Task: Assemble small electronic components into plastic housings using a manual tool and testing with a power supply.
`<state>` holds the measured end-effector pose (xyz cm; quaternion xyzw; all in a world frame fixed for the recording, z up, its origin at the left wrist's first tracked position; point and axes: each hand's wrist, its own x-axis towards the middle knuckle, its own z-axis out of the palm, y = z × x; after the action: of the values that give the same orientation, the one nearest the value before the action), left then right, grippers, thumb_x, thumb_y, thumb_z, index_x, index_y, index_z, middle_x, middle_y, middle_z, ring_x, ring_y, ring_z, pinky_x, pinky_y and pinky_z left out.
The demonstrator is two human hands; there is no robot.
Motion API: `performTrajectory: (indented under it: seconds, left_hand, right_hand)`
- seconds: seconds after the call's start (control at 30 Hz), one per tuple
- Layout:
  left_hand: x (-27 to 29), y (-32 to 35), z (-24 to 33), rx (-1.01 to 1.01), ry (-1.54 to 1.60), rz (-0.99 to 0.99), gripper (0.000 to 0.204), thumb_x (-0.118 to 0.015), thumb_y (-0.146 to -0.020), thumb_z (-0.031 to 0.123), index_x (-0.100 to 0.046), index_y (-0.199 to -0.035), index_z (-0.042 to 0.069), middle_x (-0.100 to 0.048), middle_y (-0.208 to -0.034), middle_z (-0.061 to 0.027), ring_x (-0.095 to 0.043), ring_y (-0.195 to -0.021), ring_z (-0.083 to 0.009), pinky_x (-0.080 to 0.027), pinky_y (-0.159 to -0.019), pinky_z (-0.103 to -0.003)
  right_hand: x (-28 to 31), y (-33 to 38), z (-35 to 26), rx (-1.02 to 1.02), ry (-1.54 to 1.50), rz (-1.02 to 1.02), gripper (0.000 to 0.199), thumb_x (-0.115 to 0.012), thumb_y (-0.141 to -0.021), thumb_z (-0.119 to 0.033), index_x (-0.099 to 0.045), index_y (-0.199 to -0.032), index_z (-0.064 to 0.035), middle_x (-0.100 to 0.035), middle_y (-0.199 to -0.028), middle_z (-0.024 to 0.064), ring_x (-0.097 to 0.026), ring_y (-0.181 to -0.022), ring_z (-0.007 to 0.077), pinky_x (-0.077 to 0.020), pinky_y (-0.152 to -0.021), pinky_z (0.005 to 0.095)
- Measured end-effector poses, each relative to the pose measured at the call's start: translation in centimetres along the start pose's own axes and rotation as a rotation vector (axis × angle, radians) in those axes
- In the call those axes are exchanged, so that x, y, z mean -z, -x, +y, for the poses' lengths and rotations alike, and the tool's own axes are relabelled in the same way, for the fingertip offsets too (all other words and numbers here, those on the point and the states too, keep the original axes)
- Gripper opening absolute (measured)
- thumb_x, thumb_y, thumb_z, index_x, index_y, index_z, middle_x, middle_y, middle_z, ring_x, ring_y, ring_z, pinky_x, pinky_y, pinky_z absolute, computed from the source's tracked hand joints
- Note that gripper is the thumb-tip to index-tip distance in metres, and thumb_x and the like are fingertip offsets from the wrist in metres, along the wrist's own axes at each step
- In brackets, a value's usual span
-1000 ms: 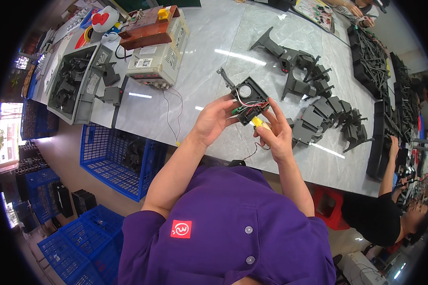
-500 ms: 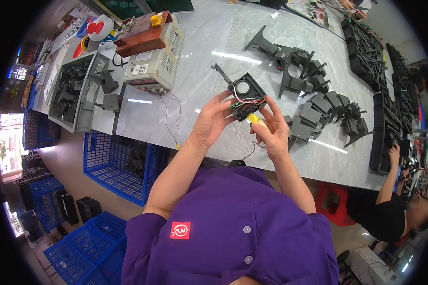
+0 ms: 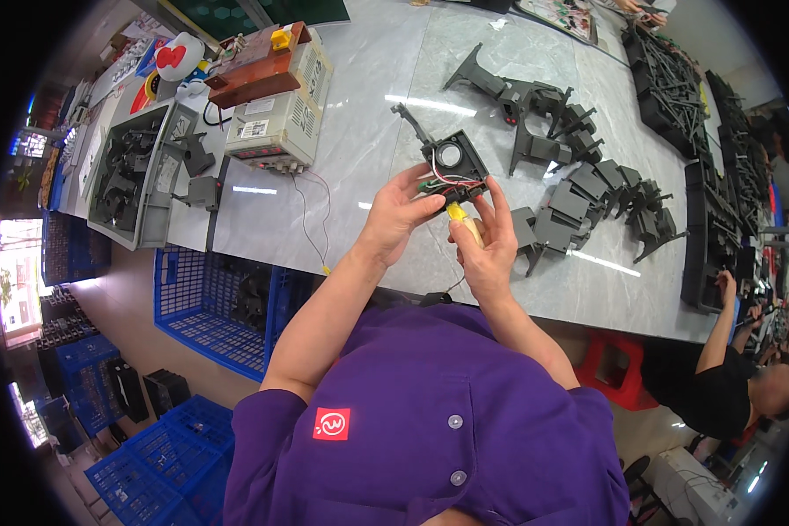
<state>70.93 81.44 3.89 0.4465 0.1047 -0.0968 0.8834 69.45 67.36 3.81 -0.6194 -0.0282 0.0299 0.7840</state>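
Above the table edge, my left hand (image 3: pixel 393 221) grips the left side of a black plastic housing (image 3: pixel 470 151). It has a round white-rimmed opening, an arm jutting up to the left, and loose red, white and green wires (image 3: pixel 451 181). My right hand (image 3: pixel 488 254) is closed around a small yellow-and-cream piece (image 3: pixel 465 221), its yellow end up against the housing's lower edge; its exact kind is unclear. Fingers of that hand also touch the housing's right side. A thin wire runs below the right hand toward the table edge. What lies under my fingers is hidden.
Dark plastic housings (image 3: pixel 559 228) lie in curved rows to the right. Left are a beige power supply unit (image 3: pixel 276 131) with thin leads and a grey bin (image 3: pixel 156 219) of parts. Black trays (image 3: pixel 666 96) line the far right, where another person (image 3: pixel 710 377) sits. Blue crates (image 3: pixel 210 324) stand below.
The housing has tilted slightly, and my right hand with the yellow piece has shifted a little left. My left thumb now reaches further over the housing's lower edge.
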Motion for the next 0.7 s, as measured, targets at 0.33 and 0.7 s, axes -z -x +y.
performTrajectory:
  seconds: [0.33,0.7]
  left_hand:
    - [-1.2,0.0,1.3,-0.215,-0.193,-0.001,0.055,-0.060,-0.073,-0.006,-0.029,-0.117,0.008,-0.050,-0.106,-0.0152,-0.049,-0.101,-0.0184,-0.042,-0.085,-0.031]
    - [-0.7,-1.2,1.8,-0.172,-0.398,-0.084,0.030,-0.058,-0.073,-0.003,-0.053,-0.102,0.003,-0.055,-0.101,-0.0041,-0.048,-0.099,-0.0139,-0.039,-0.086,-0.028]
  right_hand:
    - [-0.7,-0.4,-0.5,0.026,0.016,-0.009,0.066,-0.057,-0.073,0.004,-0.026,-0.131,-0.0042,-0.046,-0.115,0.0228,-0.055,-0.072,0.0082,-0.0442,-0.059,0.0178]
    - [-1.4,-0.6,0.0,0.040,-0.009,0.046,0.068,-0.056,-0.075,0.002,-0.021,-0.133,-0.0085,-0.042,-0.118,0.0202,-0.053,-0.068,0.0086,-0.0407,-0.050,0.0178]
